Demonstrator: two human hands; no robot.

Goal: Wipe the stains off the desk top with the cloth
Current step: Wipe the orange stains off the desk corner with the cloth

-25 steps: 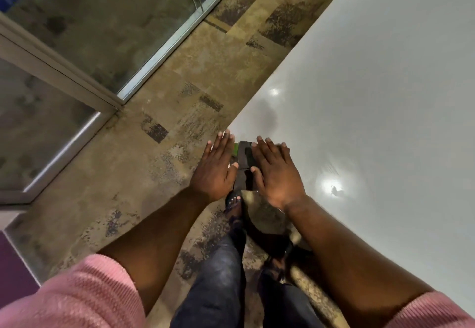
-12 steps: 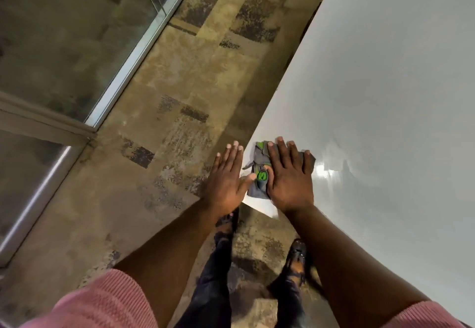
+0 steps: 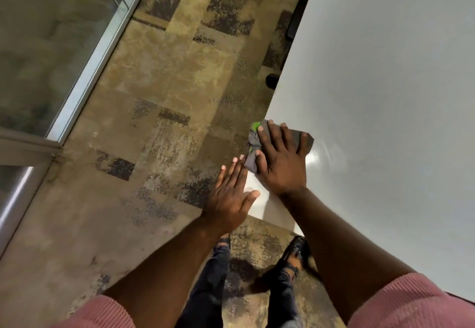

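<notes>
A grey cloth with green patches [image 3: 252, 145] lies on the near left edge of the white desk top [image 3: 380, 101]. My right hand [image 3: 281, 159] presses flat on the cloth with fingers spread, and covers most of it. Just left of it my left hand [image 3: 232, 195] hovers flat and open beside the desk's corner, over the floor, with nothing in it. I see no distinct stains on the glossy desk surface, only light reflections.
A patterned brown carpet floor [image 3: 159, 127] spreads to the left of the desk. A glass partition with a metal frame [image 3: 92, 70] runs along the far left. A dark chair part [image 3: 295, 23] shows under the desk's left edge. My legs and shoes stand below.
My right hand has slid the cloth forward along the desk's left edge, away from the corner. My left hand has stayed back, off the cloth, near the corner.
</notes>
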